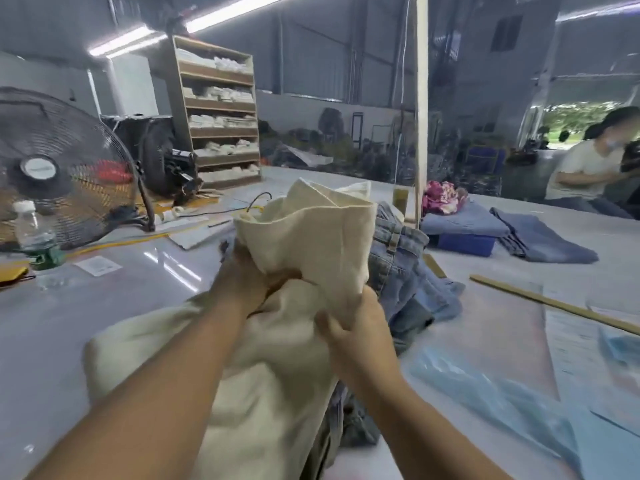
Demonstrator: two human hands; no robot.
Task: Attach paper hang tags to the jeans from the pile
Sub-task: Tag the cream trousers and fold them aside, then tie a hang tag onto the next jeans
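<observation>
**Two hands gather cream jeans above the pile**

Both hands grip one garment. The left hand (247, 275) has its fingers curled into a bunched fold of the cream jeans (311, 244), and the right hand (356, 327) pinches the same cloth lower down, thumb on top. Between them the fabric stands raised off the table (145, 289), its open end uppermost, while the rest trails down toward the person's body.

Just behind and to the right, touching the cream cloth, lies the pile of blue jeans (408, 278), crumpled, with a waistband and belt loop showing. To the left the glossy tabletop runs bare to a small paper tag (98, 265), a water bottle (33, 225) and a standing fan (59, 168). To the right, pale blue plastic bags (491, 400) and printed sheets lie near the forearm, with a wooden stick (554, 303) beyond. Farther back, folded blue jeans (464, 221) rest on a blue box (465, 244).

The cream denim is plain, soft and heavily creased; whether any tag hangs on it cannot be told.
</observation>
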